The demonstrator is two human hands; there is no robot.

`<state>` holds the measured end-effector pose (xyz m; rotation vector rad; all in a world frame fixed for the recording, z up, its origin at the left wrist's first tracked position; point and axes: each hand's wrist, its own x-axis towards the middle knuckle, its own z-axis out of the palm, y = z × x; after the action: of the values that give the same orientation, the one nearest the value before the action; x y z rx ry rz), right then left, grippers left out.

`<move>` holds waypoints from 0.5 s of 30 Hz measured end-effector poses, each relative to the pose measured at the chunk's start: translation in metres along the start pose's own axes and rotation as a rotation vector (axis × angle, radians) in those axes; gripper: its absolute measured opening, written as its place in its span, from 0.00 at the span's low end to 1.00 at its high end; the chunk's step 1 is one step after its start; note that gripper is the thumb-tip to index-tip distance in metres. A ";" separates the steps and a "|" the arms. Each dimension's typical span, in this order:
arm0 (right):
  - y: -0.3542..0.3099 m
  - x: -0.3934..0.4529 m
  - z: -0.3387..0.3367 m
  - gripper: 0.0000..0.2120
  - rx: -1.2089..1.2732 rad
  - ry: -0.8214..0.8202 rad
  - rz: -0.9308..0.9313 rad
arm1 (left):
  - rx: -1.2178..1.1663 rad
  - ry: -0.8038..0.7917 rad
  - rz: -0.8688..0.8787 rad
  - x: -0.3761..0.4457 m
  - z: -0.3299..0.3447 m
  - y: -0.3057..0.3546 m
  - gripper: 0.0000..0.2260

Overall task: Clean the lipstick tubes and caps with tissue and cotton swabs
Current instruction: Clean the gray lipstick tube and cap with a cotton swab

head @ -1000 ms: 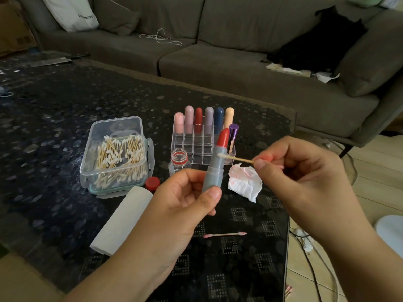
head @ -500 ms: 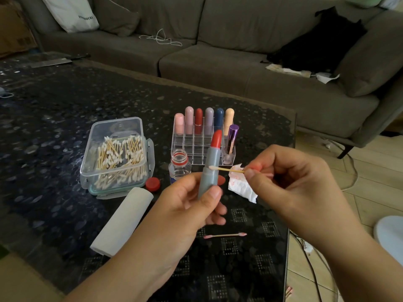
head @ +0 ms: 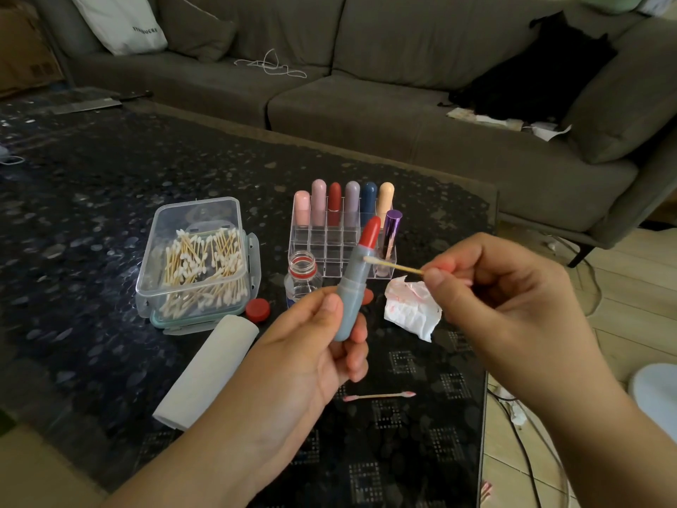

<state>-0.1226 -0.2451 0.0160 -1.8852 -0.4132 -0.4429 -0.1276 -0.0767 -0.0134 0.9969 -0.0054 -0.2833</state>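
Lipstick tube [head: 352, 287], grey with its red bullet wound up, sits pinched upright in the left hand [head: 315, 346] over the dark tabletop [head: 91, 199]. Right hand [head: 502, 287] pinches a cotton swab [head: 394, 265], its white tip touching the tube's collar just under the bullet. At twelve o'clock stands the clear organiser [head: 329, 247] with capped lipsticks; at ten the open swab box [head: 198, 258]; at three a stained crumpled tissue [head: 412, 309]; at six a used swab [head: 379, 396].

left hand [head: 315, 346] gripping, right hand [head: 491, 287] pinching
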 end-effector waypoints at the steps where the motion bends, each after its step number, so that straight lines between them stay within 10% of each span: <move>1: 0.000 0.000 0.000 0.07 -0.005 0.014 -0.006 | 0.004 -0.003 0.008 0.000 0.000 0.000 0.14; 15: -0.001 0.000 -0.001 0.06 0.016 -0.002 -0.024 | 0.057 -0.016 0.018 -0.003 0.002 0.001 0.17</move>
<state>-0.1234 -0.2454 0.0167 -1.8668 -0.4398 -0.4519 -0.1304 -0.0773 -0.0113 1.0503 -0.0370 -0.2754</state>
